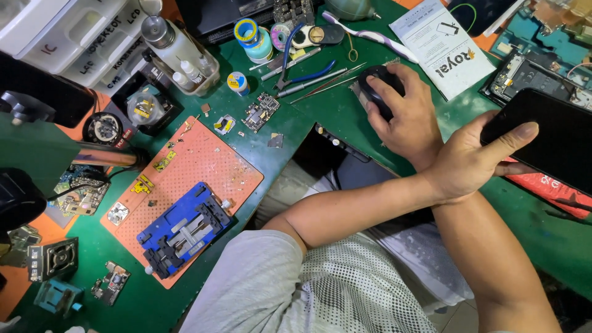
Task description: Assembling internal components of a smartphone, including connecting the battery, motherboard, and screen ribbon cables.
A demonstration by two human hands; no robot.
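Green tabletop [333,105] carried an orange mat [203,160]. Far right of the mat, left hand [468,163] gripped a black phone [555,142] by its edge. Nearer the mat, right hand [410,120] covered a black mouse [373,86]. Forearms crossed: steady grip advised.

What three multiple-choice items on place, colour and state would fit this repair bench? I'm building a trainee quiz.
1. Where does the blue metal clamp fixture lie?
A. on the orange perforated mat
B. on a paper leaflet
C. in a drawer

2. What colour is the rounded computer mouse under the right hand?
A. white
B. black
C. red

3. What is the left hand doing?
A. lying flat, empty
B. gripping the flat black phone
C. holding tweezers

Answers: 1 A, the fixture rests on the mat. 2 B, its shell shows black. 3 B, the thumb lies over the phone's face.
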